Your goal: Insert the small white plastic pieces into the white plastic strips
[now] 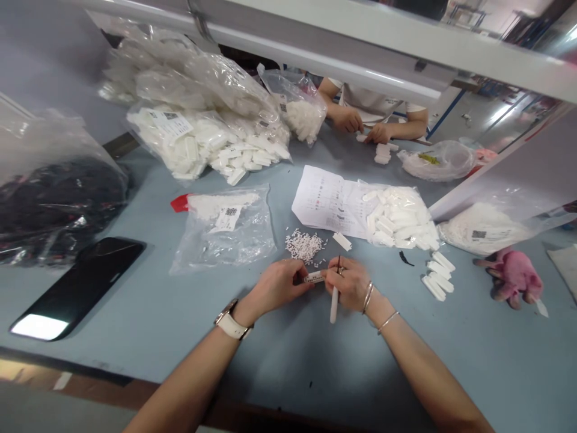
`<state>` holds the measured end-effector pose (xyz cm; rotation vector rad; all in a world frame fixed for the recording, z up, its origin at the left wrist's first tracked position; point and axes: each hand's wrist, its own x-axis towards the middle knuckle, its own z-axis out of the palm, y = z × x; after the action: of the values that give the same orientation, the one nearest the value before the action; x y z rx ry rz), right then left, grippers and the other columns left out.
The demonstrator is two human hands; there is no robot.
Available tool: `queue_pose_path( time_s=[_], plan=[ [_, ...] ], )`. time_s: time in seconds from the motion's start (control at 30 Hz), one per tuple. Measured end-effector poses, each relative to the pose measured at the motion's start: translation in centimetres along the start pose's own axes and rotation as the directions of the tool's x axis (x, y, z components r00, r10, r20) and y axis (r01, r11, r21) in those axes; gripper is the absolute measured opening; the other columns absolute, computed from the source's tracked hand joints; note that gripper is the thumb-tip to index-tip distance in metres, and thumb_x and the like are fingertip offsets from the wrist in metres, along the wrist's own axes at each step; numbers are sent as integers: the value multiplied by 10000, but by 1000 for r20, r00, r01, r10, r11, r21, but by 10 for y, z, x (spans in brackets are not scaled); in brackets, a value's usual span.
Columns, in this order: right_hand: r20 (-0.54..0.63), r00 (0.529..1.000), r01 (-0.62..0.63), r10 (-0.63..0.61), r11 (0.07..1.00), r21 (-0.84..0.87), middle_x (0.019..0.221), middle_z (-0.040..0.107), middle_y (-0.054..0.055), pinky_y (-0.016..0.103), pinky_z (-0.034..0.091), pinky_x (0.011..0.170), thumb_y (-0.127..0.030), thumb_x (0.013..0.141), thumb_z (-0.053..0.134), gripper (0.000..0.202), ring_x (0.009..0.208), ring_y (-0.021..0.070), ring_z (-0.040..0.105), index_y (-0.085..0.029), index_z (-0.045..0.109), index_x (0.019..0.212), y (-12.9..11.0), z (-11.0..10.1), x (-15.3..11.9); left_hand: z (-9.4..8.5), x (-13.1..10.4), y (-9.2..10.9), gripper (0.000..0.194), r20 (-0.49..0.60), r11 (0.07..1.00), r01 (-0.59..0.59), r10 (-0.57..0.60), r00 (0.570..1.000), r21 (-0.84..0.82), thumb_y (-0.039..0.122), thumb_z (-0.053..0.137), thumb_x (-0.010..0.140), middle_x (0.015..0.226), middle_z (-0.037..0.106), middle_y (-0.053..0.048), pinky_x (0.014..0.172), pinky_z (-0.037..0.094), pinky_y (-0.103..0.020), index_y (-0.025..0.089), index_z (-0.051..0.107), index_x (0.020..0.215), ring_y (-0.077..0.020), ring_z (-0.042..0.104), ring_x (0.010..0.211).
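Between my hands is a small white plastic piece (314, 277) with a row of dark openings along it. My left hand (282, 282) pinches its left end between thumb and fingers. My right hand (347, 282) is closed round a white-handled tool (334, 305) with a thin dark tip pointing up, and its fingertips touch the piece's right end. Just beyond my hands lies a pile of tiny white parts (305, 245). A loose white piece (342, 241) rests right of the pile. Several more white pieces (439, 275) lie to the right.
Printed paper (320, 201) lies partly under a bag of white pieces (399, 219). Flat bag (228, 228), black phone (76, 288) and large bags (189, 144) are left. A pink glove (516, 276) is right. Across the table, another person's hands (363, 126) handle white pieces.
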<state>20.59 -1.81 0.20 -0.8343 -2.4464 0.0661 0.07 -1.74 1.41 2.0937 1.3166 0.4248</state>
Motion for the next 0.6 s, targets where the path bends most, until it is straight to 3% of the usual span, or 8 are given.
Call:
queue_pose_path(
  time_s=[0.17, 0.27, 0.47, 0.6],
  plan=[
    [-159, 985, -32, 59, 986, 166, 626, 645, 0, 310, 537, 700, -98, 766, 500, 217, 712, 175, 600, -225, 575, 926, 2, -2, 0, 2, 0, -2, 158, -3, 1000, -6, 6, 1000, -13, 294, 614, 774, 643, 568, 16, 554, 337, -245, 171, 565, 689, -120, 488, 591],
    [-206, 977, -15, 57, 980, 199, 565, 606, -15, 304, 540, 683, -85, 744, 503, 241, 678, 173, 594, -212, 570, 937, 2, -5, 0, 3, 0, -4, 171, -11, 1000, -24, 24, 1000, -16, 306, 614, 778, 652, 574, 12, 555, 335, -248, 170, 563, 689, -124, 494, 600],
    [-153, 988, 45, -20, 986, 160, 665, 653, 6, 283, 530, 666, -91, 714, 503, 140, 728, 172, 596, -223, 533, 751, 3, -2, -1, 5, 0, -6, 203, -40, 999, -28, 27, 999, -24, 344, 601, 778, 621, 553, 18, 537, 332, -250, 177, 554, 673, -120, 481, 568],
    [-82, 996, 37, -29, 993, 109, 586, 610, 6, 293, 523, 666, -95, 717, 501, 125, 678, 171, 584, -216, 526, 699, 3, 0, -1, 7, 0, -7, 222, -55, 999, -43, 43, 998, -3, 370, 590, 777, 606, 540, 23, 530, 332, -245, 183, 539, 667, -119, 474, 560]
  ],
)
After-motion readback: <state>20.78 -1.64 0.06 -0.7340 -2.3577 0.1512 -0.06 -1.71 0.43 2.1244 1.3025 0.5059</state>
